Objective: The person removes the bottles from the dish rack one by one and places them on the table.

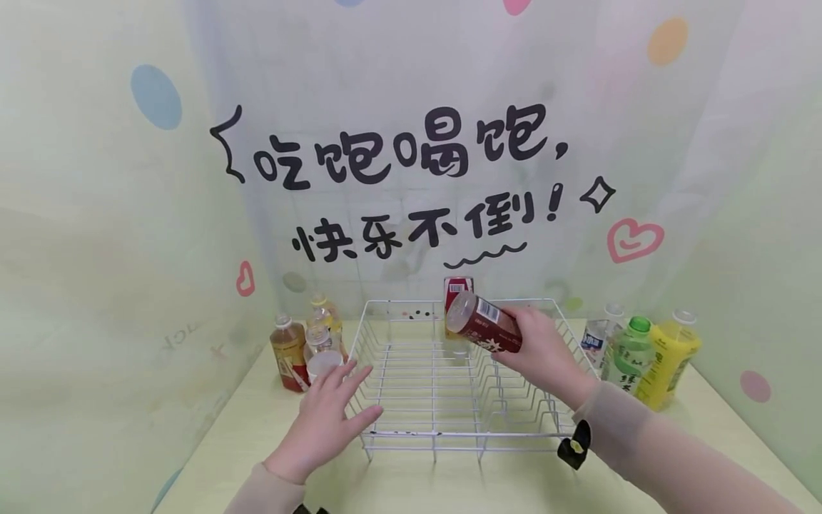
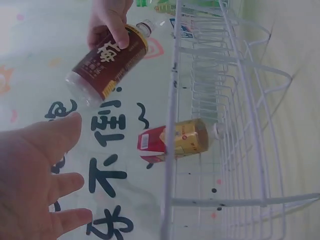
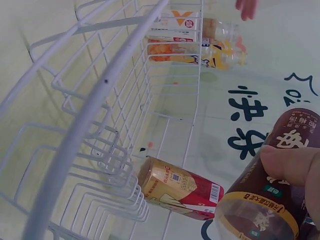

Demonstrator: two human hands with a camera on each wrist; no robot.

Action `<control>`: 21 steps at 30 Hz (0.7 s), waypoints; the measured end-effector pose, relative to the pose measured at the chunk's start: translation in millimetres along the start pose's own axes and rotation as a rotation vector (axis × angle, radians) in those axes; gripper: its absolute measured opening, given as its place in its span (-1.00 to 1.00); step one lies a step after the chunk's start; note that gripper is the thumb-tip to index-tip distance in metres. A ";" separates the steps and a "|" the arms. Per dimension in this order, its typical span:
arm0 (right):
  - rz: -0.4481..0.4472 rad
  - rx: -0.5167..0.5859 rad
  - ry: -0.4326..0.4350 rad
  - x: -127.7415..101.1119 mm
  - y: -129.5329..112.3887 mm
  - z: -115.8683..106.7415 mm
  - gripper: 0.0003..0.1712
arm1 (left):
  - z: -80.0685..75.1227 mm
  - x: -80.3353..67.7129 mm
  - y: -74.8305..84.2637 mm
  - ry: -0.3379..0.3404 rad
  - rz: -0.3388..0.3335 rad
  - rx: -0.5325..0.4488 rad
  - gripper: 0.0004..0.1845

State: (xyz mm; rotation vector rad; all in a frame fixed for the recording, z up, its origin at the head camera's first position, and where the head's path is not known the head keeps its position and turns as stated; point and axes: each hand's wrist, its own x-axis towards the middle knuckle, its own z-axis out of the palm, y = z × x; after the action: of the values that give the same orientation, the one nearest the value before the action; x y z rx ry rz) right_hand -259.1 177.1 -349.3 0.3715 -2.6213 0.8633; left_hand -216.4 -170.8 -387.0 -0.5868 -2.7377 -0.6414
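My right hand (image 1: 542,350) grips a dark maroon drink bottle (image 1: 497,330) above the right half of a white wire rack (image 1: 462,435). This bottle is tilted, its clear base up and to the left, its neck pointing down to the right in the left wrist view. Behind it, a red-and-gold bottle (image 2: 186,140) stands upside down in the rack, neck down, partly hidden in the head view. Fingers spread and nothing held, my left hand (image 1: 321,421) is at the rack's left front side. In the left wrist view, the maroon bottle is beyond the left fingertips (image 2: 75,217).
Left of the rack stand an amber bottle with a red label (image 1: 290,357) and several clear or yellow-labelled bottles. To its right are a clear bottle (image 1: 596,341), a green bottle (image 1: 632,357) and a yellow bottle (image 1: 671,360). A printed sheet (image 1: 411,93) hangs behind.
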 end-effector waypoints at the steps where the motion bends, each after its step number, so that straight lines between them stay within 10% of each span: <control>1: -0.016 -0.033 0.008 -0.8 -0.4 0.7 -0.18 | -2.8 4.2 3.8 0.003 0.019 0.010 -0.29; 21: -0.242 -0.405 0.083 -7.1 -16.8 18.3 -0.18 | 2.0 70.4 72.5 -0.005 0.284 0.372 -0.16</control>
State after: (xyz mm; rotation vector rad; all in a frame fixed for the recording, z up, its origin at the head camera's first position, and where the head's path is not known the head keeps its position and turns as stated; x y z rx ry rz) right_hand -251.3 153.8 -357.2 0.5126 -2.5235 0.2543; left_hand -246.8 -87.6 -338.2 -0.8553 -2.6083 -0.0612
